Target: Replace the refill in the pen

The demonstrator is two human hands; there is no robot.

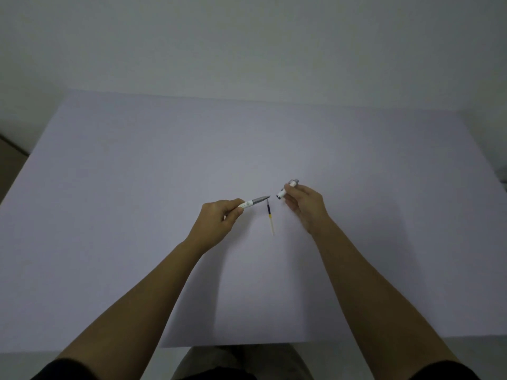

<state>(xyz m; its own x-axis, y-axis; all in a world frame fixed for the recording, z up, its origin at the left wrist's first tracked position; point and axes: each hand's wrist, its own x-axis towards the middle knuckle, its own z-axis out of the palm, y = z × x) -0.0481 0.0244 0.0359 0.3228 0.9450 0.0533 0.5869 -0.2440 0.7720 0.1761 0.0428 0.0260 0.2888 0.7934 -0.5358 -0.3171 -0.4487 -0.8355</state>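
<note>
Pen apart. Left hand point(216, 219) fingers gripped the front half point(253, 202), grey tip pointing right. Right hand point(304, 205) fingers held the back half point(286, 190). Refill point(270, 219) lay on the counter point(137, 187) between them. Likely next: free a hand, pick up the refill, thread it in. Unclear whether a refill was already inside; barrel openings too small to read.

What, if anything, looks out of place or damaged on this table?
Nothing looks damaged. The white pen is apart: the left hand holds its grey-tipped front half, the right hand its rear half. A thin blue-and-yellow refill lies between.
</note>
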